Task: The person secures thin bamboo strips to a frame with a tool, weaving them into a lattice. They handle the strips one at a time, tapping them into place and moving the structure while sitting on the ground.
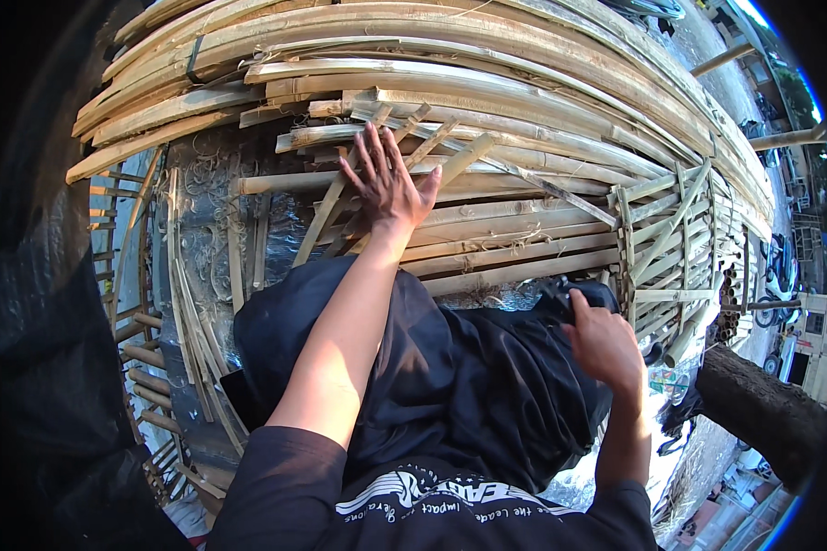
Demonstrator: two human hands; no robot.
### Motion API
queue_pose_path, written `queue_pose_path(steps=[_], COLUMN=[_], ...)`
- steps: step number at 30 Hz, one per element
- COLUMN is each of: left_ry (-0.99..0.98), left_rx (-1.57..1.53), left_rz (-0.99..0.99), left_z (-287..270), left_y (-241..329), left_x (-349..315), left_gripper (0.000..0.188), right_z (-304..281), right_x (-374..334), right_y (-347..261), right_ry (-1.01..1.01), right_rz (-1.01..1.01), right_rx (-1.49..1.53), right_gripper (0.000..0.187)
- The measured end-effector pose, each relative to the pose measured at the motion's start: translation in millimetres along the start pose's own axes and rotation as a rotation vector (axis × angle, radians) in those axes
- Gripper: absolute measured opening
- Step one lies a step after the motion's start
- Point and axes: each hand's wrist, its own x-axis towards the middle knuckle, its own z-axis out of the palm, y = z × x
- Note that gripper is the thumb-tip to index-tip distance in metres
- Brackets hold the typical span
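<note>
My left hand (390,179) reaches forward with its fingers spread. It rests on or just above several short bamboo slats (429,142) that lie slantwise over longer split bamboo strips (515,220). Nothing is gripped in it. On the right, my right hand (606,344) is closed beside my dark-clothed leg, close to a black thing (565,296) by my foot. What its curled fingers hold, if anything, is hidden. Just beyond that hand stands a woven bamboo lattice panel (668,243), made of crossed slats.
A thick stack of long split bamboo (450,37) spans the far side. Thin strips (198,312) and curled shavings lie at the left, near a bamboo rack (147,376). A brown log or post (753,409) juts in at the right, with parked motorbikes (779,285) farther off.
</note>
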Motion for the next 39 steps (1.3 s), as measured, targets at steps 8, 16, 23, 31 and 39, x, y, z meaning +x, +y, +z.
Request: queue_pose_path(steps=[8, 16, 23, 31, 39], left_ry=[0.008, -0.015, 0.034, 0.012, 0.024], left_rx=[-0.006, -0.013, -0.006, 0.005, 0.016], left_rz=[-0.016, -0.016, -0.014, -0.011, 0.009], left_z=[3.5, 4.2, 5.2, 4.1, 3.2], left_y=[-0.5, 1.3, -0.1, 0.6, 0.4], left_x=[1.5, 1.4, 0.6, 0.5, 0.2], left_gripper=[0.105, 0.108, 0.106, 0.106, 0.105], right_z=[2.9, -8.6, -14.9, -21.3, -34.9], right_x=[90.6, 156.1, 176.3, 189.8, 205.1], right_y=[-7.2, -9.8, -10.8, 5.4, 17.9], right_ry=[-0.187, -0.450, -0.510, -0.665, -0.812], right_rz=[0.146, 0.265, 0.329, 0.359, 0.287], right_rx=[1.664, 1.860, 1.922, 2.046, 1.814], right_gripper=[0.026, 0.018, 0.016, 0.022, 0.025])
